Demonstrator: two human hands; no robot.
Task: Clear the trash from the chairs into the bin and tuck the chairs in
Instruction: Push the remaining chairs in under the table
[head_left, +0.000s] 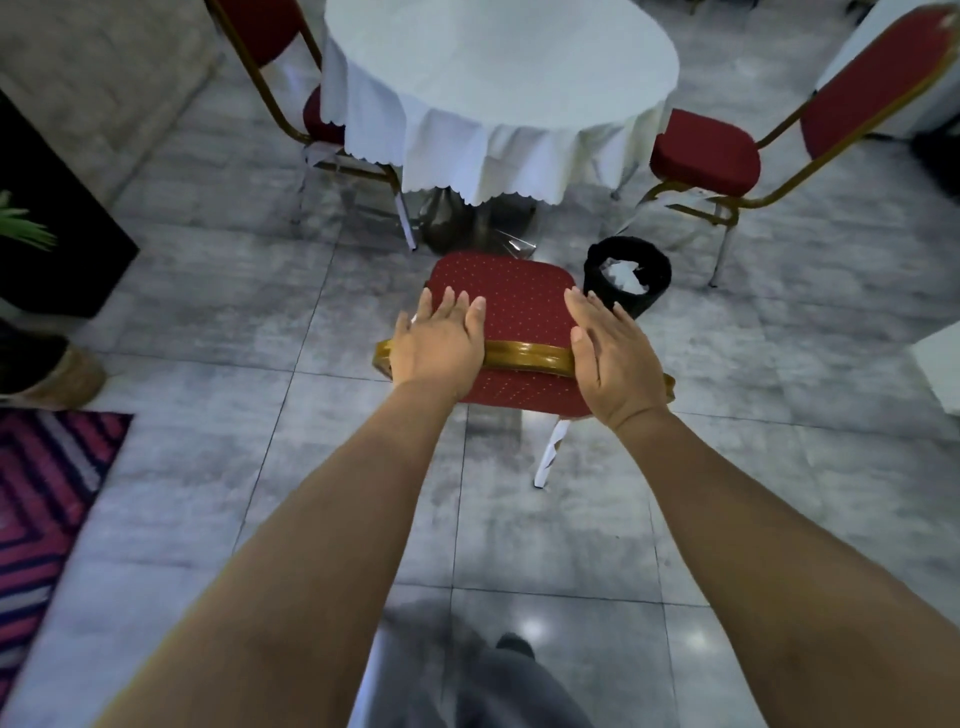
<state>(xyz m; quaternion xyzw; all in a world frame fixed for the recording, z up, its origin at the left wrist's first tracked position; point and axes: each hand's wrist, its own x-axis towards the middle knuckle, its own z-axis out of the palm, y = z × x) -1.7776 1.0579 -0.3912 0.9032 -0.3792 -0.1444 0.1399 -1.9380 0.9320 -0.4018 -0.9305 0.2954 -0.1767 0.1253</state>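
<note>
Trash: we see white crumpled scraps already inside the black bin (627, 278), which stands on the floor just beside the near chair's seat, on its right.
Near chair (506, 304): its red seat shows no trash, so we judge the clearing done here; it stands well apart from the round tabletop (498, 67) and is not yet tucked in.
Left hand (439, 345): we have it laid over the gold top rail of the backrest, fingers (448, 306) straight and slightly spread, pointing toward the seat; it holds nothing.
Right hand (613, 358): it sits at the other end of the rail, fingers straight and together, also holding nothing; whether the palm touches the rail or hovers just above it we cannot tell.
Step in hand: we judge we are set to grip the backrest and push this chair under the cloth.
Left chair (283, 62): its seat sits partly under the tablecloth, so it looks tucked.
Right chair (706, 153): its bare seat shows no trash, but it is pulled out and turned away from the tabletop; it is still to push in.
Hidden: the far side of the tabletop is cut off, so we cannot say whether more chairs wait there; the left chair's seat is mostly covered by cloth; the bin's depth is dark.
</note>
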